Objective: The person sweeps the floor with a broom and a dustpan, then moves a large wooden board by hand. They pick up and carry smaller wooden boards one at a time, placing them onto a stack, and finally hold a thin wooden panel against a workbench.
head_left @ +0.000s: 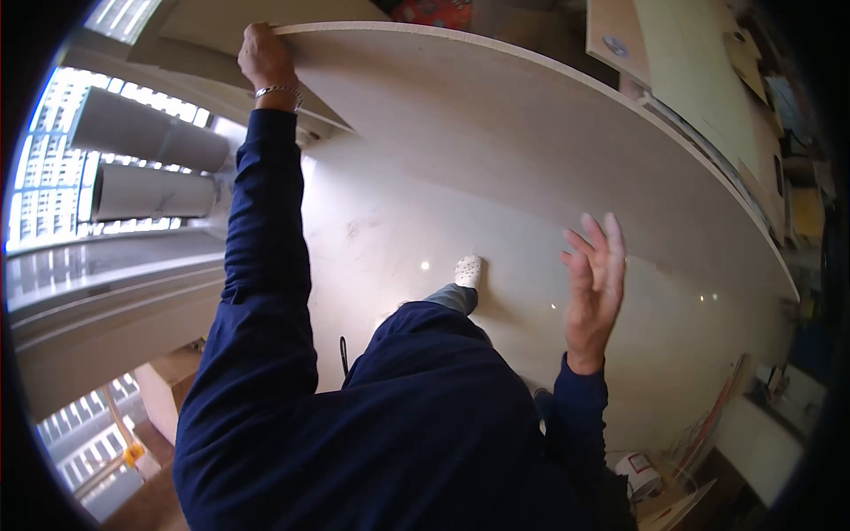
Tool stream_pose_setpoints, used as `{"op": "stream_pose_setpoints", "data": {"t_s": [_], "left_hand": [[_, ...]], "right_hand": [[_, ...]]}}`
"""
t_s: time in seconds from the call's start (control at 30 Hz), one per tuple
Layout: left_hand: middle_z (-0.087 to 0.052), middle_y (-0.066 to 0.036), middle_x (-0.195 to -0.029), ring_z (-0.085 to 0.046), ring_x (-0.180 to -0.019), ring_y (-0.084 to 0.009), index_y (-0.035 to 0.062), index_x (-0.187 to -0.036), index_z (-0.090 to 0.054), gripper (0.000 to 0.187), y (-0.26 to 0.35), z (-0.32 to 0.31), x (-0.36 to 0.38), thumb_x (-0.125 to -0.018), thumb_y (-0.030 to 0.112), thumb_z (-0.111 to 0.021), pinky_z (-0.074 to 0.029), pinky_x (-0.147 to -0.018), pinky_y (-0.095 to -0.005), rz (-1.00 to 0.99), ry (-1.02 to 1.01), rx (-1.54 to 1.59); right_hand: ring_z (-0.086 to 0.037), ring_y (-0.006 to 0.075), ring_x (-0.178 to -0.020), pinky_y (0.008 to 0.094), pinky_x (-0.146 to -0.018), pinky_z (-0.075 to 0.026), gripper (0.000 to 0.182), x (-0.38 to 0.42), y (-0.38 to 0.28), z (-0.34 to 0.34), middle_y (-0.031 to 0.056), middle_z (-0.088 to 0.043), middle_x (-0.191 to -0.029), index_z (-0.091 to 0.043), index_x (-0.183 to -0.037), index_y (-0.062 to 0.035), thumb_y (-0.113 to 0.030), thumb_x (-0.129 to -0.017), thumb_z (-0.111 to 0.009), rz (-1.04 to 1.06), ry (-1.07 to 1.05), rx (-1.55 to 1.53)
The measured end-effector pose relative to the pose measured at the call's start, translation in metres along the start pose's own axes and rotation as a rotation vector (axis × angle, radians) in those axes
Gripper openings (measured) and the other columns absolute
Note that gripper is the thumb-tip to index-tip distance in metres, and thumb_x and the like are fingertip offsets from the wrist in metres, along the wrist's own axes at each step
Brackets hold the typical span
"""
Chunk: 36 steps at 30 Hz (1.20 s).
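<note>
A large pale sheet of board (496,133) stands on edge on the glossy floor (372,239) in front of me. My left hand (264,55), with a metal bracelet at the wrist, is closed over the board's end edge at the top left, arm stretched out in a dark blue sleeve. My right hand (595,279) is raised with fingers spread beside the board's face near its lower edge; whether it touches the board I cannot tell. Between my arms, my foot in a white clog (467,271) rests on the floor close to the board.
More boards and panels (682,62) lean at the top right. A paint can (639,473) and scraps lie at the bottom right. Two grey cylinders (150,133) and bright windows are on the left, with a cardboard box (168,385) lower left.
</note>
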<state>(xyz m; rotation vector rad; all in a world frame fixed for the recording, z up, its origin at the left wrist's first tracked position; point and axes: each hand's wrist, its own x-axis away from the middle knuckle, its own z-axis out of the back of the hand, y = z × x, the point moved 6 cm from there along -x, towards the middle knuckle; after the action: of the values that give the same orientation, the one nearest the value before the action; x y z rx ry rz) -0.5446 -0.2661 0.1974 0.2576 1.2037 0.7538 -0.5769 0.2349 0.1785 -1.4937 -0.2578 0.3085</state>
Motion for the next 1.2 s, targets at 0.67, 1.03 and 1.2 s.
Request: {"op": "stream_pose_setpoints", "data": {"t_s": [0.67,1.03,1.2], "left_hand": [[-0.055,-0.021,-0.112,-0.052,-0.101,-0.0294,-0.0061,-0.117,-0.049,0.066,0.003,0.013,-0.001,-0.09,0.052,-0.035,-0.039,-0.087,-0.0351,0.009,-0.611,0.632],[-0.055,-0.006,-0.081,-0.046,-0.072,-0.0142,-0.0015,-0.097,-0.058,0.051,-0.002,0.055,0.0,-0.091,0.046,-0.041,-0.04,-0.069,-0.0262,-0.042,-1.059,0.798],[-0.058,-0.009,-0.085,-0.051,-0.077,-0.0151,-0.0012,-0.1,-0.057,0.041,-0.003,0.066,-0.005,-0.093,0.037,-0.043,-0.041,-0.071,-0.027,-0.123,-1.074,0.935]], "right_hand": [[-0.058,0.0299,-0.096,0.036,-0.083,-0.046,0.069,0.178,0.013,-0.177,0.0253,-0.05,-0.117,-0.033,-0.13,0.0008,-0.04,-0.081,-0.06,-0.07,0.432,0.133],[-0.056,0.0314,-0.1,0.036,-0.084,-0.045,0.075,0.115,0.005,-0.27,0.028,-0.044,-0.123,-0.026,-0.133,0.0007,-0.042,-0.081,-0.059,-0.138,0.647,0.139],[-0.049,0.0321,-0.11,0.0345,-0.085,-0.045,0.085,0.052,-0.023,-0.312,0.0291,-0.035,-0.129,-0.019,-0.135,0.0035,-0.042,-0.078,-0.063,-0.002,0.826,0.127]]}}
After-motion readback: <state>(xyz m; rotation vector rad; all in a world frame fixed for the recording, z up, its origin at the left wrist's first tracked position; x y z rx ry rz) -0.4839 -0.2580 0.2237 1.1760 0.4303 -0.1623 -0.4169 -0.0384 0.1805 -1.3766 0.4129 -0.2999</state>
